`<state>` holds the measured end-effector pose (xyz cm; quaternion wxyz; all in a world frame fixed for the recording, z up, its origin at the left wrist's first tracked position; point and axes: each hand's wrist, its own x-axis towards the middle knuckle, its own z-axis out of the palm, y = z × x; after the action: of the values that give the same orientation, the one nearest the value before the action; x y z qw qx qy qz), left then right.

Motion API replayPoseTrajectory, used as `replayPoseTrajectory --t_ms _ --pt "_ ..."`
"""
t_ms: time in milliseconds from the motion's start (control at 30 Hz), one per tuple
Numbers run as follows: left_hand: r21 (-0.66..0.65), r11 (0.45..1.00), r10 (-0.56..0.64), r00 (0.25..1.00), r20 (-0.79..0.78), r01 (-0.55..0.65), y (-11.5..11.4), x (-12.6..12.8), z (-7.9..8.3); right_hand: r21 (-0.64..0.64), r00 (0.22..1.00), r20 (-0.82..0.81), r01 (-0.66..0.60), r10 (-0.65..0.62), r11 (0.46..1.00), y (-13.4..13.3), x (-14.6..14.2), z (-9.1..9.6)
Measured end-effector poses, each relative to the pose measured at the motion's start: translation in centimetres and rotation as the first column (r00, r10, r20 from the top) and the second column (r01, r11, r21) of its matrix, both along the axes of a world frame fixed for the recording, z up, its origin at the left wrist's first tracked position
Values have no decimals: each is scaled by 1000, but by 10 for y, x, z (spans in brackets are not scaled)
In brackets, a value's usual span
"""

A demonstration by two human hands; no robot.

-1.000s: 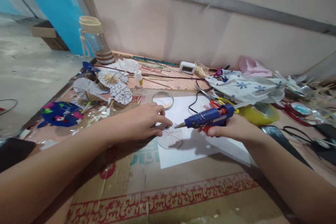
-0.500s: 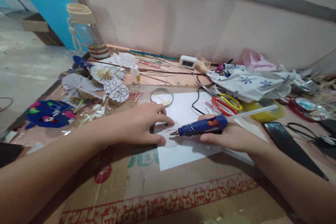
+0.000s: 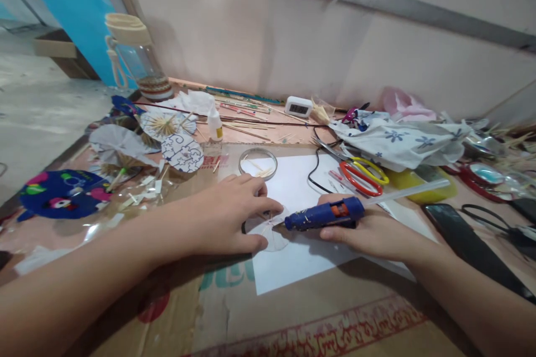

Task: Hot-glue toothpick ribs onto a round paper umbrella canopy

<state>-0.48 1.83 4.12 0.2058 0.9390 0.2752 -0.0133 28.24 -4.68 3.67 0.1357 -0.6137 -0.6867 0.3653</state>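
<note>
My right hand is wrapped round a blue hot glue gun with a clear glue stick poking out behind. Its nozzle touches a small round paper umbrella piece lying on a white sheet. My left hand presses down on the left side of that piece, thumb and forefinger pinching it near the nozzle. The gun's black cord runs back across the sheet.
Cardboard covers the table. A glass dish, red and yellow scissors, yellow tape roll, floral cloth, a black phone, a glue bottle, finished paper umbrellas and a jar lie around.
The glue gun has come down and left until its nozzle meets the paper piece. My left hand stays on the piece. The view has shifted slightly.
</note>
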Motion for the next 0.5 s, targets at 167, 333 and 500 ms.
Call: replayPoseTrajectory --t_ms 167,333,500 --pt "26 1000 9 1000 16 -9 -1 0 -4 -21 1000 21 0 1 1000 -2 -4 3" --pt "50 999 -5 999 43 3 -3 -1 -6 -22 999 -7 43 -43 999 -1 -4 1" --pt "22 1000 1 1000 14 -1 0 -1 -4 -67 998 13 66 -65 996 -1 -2 -2"
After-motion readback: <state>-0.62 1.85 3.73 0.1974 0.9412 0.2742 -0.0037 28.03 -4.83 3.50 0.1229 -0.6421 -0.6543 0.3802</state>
